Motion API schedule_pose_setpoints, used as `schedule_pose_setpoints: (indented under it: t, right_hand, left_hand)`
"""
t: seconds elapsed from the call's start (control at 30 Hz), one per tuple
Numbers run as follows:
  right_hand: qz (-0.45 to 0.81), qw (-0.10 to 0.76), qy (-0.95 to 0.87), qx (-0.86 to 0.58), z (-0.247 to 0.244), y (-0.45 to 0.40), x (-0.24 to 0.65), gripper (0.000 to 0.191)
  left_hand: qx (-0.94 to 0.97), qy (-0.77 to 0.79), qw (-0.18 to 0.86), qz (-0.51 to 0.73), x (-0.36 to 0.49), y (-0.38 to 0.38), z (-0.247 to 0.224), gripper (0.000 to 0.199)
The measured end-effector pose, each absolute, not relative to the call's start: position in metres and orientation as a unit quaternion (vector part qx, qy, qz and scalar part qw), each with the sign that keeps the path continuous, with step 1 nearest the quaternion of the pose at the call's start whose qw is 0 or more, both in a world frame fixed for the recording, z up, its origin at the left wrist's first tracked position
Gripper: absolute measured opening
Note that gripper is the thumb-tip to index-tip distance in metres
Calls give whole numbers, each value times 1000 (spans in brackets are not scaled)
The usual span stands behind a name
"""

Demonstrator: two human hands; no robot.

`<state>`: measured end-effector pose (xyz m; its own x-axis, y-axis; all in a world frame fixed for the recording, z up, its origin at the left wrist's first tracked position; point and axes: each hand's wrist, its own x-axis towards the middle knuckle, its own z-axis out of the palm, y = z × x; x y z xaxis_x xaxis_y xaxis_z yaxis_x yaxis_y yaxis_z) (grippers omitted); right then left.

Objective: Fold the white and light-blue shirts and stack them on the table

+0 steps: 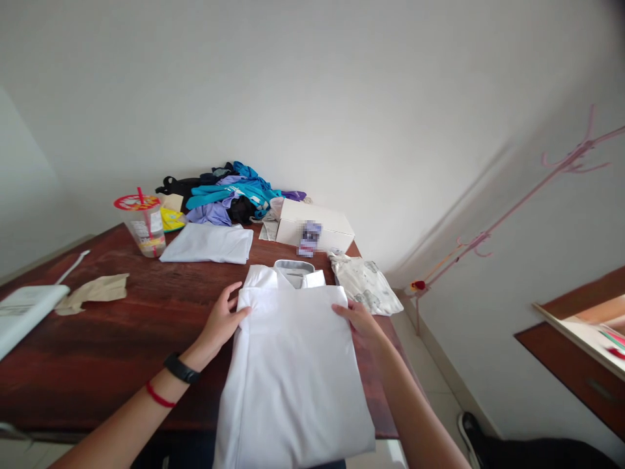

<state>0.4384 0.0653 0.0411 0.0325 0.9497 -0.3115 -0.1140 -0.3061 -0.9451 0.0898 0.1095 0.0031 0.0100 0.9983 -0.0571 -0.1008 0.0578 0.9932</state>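
Note:
A white collared shirt (297, 365), partly folded, lies in front of me with its collar facing the wall. Its lower end reaches past the table's near edge. My left hand (225, 317) is at the shirt's upper left edge, thumb on top and the other fingers partly spread beside the cloth. At the upper right edge, my right hand (360, 320) pinches the fabric, its thumb on top and its fingers mostly hidden beneath. Just beyond the collar stands a white box (315, 225). A folded pale garment with grey prints (366, 283) rests to the right of the collar.
On the dark wooden table (161, 339) are a folded light cloth (208, 243), a plastic cup with a straw (144, 228), a beige cloth (95, 291) and a white roll-like object (27, 312). A clothes pile (234, 195) lies at the back. A pink coat stand (512, 212) leans at right.

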Motion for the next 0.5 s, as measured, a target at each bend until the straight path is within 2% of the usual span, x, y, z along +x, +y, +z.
schedule_pose_setpoints:
  t: [0.17, 0.3, 0.4, 0.5]
  right_hand:
    - [562, 487, -385, -547, 66, 49, 439, 34]
    - [537, 514, -398, -537, 81, 28, 434, 37]
    - [545, 524, -409, -511, 89, 2, 435, 38]
    - [547, 548, -434, -460, 90, -32, 443, 33]
  left_hand:
    - [435, 484, 547, 527, 89, 100, 24, 94]
    - [392, 439, 636, 500, 87, 82, 57, 97]
    - [391, 395, 690, 463, 75, 62, 84, 87]
    - [431, 395, 680, 442, 50, 33, 96, 66]
